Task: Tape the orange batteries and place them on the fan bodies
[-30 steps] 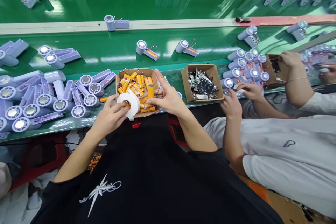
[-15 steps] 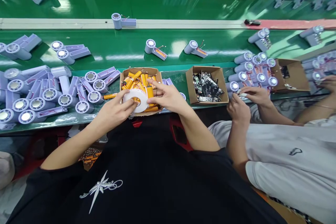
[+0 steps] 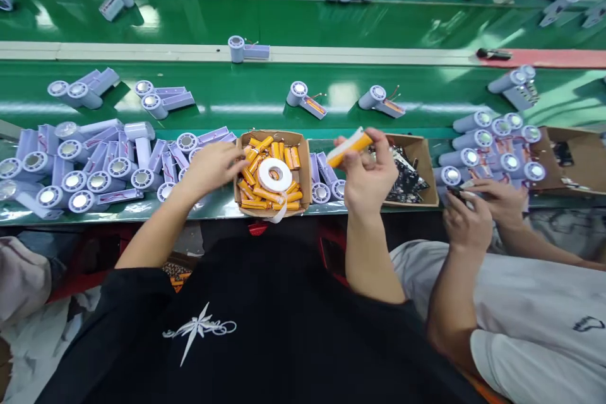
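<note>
- Let go of the tape roll (image 3: 275, 187) with the left hand (image 3: 211, 167) within the last half second; left lying on the heaped cells (image 3: 294, 156) inside the carton (image 3: 305, 158), with a loose end over the near rim.
- Lifted one orange cell (image 3: 351, 147) clear of the carton with the right hand (image 3: 372, 180); grasped between thumb and fingers, tilted, partly in front of the box of circuit boards (image 3: 428, 170).
- Now showing a white strip (image 3: 344, 146) along the orange cell; presumably tape, suggesting taping done or nearly done on this one.
- Holding nothing visible in the left hand; fingers parted beside the carton's left wall, near the lilac housings (image 3: 120, 167) on the counter (image 3: 218, 209); unable to tell whether touching the rim.
- Parted to either side of the carton, both hands; probably finished with the tape roll for now.
</note>
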A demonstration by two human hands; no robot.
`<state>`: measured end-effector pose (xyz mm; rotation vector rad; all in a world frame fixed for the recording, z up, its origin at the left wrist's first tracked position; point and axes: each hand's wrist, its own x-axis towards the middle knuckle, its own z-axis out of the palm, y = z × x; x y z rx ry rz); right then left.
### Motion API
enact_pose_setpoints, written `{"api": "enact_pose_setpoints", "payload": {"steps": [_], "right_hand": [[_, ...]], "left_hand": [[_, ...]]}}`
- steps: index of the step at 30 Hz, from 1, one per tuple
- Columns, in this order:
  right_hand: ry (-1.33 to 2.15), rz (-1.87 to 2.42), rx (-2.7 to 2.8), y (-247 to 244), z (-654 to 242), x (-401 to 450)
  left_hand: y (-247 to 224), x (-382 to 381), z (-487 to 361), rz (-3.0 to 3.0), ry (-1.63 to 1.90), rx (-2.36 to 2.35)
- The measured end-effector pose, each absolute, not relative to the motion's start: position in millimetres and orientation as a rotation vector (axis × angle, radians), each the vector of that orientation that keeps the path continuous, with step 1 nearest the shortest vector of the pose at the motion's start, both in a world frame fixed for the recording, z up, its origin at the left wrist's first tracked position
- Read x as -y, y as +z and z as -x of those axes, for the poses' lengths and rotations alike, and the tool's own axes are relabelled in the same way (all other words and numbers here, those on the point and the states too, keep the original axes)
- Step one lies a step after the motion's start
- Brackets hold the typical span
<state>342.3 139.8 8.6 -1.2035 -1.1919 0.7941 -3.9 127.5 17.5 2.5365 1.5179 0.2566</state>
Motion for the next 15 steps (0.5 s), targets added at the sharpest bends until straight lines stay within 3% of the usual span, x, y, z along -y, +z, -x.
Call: {"api": "enact_pose_setpoints", "payload": {"steps": [4, 10, 15], "right_hand": [[0.71, 1.248, 1.188, -8.6, -344.1, -95.8], [0.672, 1.239, 1.16, -8.5, -365.6, -83.3], [0.705, 1.145, 1.227, 14.6, -353.4, -143.0]], "left_hand": [[8.9, -135.6, 37.7, -2.548, -0.116, -1.986], [25.9, -157.2, 55.0, -2.581, -0.5, -1.763], [32.8, -268.1, 55.0, -2.677, -0.467, -1.678]]}}
